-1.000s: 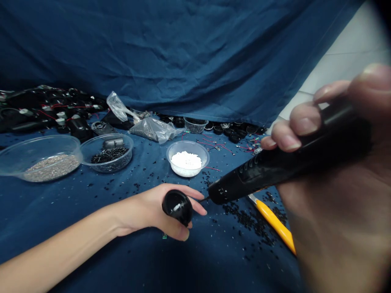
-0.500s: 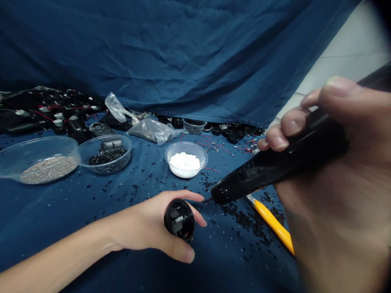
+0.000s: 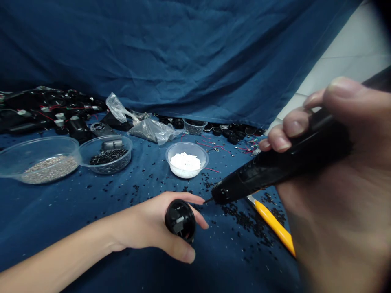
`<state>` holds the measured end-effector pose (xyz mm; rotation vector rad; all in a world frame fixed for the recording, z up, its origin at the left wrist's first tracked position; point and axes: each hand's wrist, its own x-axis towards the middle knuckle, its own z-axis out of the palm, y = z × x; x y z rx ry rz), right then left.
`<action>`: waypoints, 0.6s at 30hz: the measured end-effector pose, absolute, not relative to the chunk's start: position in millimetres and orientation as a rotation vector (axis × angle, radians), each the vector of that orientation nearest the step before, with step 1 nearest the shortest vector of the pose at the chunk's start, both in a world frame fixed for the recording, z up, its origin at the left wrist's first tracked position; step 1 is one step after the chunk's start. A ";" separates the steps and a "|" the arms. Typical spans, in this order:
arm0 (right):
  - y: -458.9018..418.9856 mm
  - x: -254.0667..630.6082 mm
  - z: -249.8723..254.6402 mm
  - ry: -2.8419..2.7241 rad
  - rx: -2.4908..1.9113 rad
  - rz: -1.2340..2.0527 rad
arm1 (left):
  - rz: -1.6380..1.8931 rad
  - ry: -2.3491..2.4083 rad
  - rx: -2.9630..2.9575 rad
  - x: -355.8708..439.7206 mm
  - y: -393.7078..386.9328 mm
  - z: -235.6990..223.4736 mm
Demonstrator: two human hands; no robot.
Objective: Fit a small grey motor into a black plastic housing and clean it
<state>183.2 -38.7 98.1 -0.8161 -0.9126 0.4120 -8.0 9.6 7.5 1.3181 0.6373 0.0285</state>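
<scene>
My left hand cradles a round black plastic casing in its fingers, with the hollow, ribbed inside turned up toward me. My right hand grips a black pen-shaped rotary tool in its fist. The tool's thin metal tip points left and stops just beside my left fingertips, close to the casing but not clearly touching it. Below the tool lies a yellow-handled utility knife, partly hidden by my right hand.
On the blue cloth stand clear bowls of grey granules, black pieces and white granules. Black pellets lie scattered around. Further back are a plastic bag and black parts with red wires.
My left hand has turned the black casing, so its ribbed hollow side faces me instead of its glossy domed back. The rotary tool has shifted slightly in my right hand.
</scene>
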 end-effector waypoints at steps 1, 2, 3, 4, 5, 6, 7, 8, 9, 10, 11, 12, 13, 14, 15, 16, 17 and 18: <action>-39.1 183.5 97.5 -0.913 -0.823 0.410 | 0.022 0.630 1.303 -7.9 10.1 8.5; -39.5 183.7 96.8 -0.916 -0.824 0.412 | 0.018 0.623 1.287 -7.8 10.7 9.4; -39.8 183.7 96.1 -0.923 -0.820 0.414 | 0.016 0.616 1.275 -7.8 11.3 10.0; -39.9 183.6 95.6 -0.932 -0.810 0.414 | 0.020 0.612 1.268 -7.7 11.7 10.4; -39.8 183.3 95.3 -0.937 -0.803 0.408 | 0.027 0.615 1.264 -7.6 11.9 10.3; -39.6 182.9 95.3 -0.935 -0.803 0.403 | 0.039 0.624 1.261 -7.5 11.9 10.0; -39.4 182.3 95.6 -0.922 -0.814 0.404 | 0.054 0.638 1.257 -7.3 11.8 9.5; -39.2 181.8 96.1 -0.901 -0.827 0.407 | 0.070 0.653 1.248 -7.1 11.4 9.0; -39.3 181.2 96.7 -0.880 -0.833 0.406 | 0.083 0.665 1.233 -6.8 10.9 8.7; -39.5 180.7 97.4 -0.865 -0.829 0.405 | 0.087 0.673 1.212 -6.5 10.4 8.8; -39.9 180.3 97.9 -0.863 -0.819 0.404 | 0.087 0.675 1.191 -6.0 9.8 9.4; -40.4 180.0 98.3 -0.869 -0.805 0.400 | 0.087 0.676 1.175 -5.5 9.3 10.6; -40.9 179.8 98.5 -0.878 -0.789 0.393 | 0.086 0.679 1.163 -4.9 8.8 12.3; -41.4 179.7 98.4 -0.889 -0.775 0.388 | 0.085 0.684 1.156 -4.3 8.3 14.3; -41.7 179.6 98.1 -0.896 -0.772 0.388 | 0.086 0.690 1.152 -3.7 7.8 16.6; -41.8 179.7 97.6 -0.905 -0.778 0.394 | 0.091 0.695 1.151 -3.1 7.3 18.8; -41.9 179.9 97.0 -0.913 -0.776 0.396 | 0.098 0.698 1.151 -2.6 6.7 20.8; -41.8 180.1 96.3 -0.919 -0.766 0.398 | 0.104 0.699 1.149 -2.3 6.1 22.3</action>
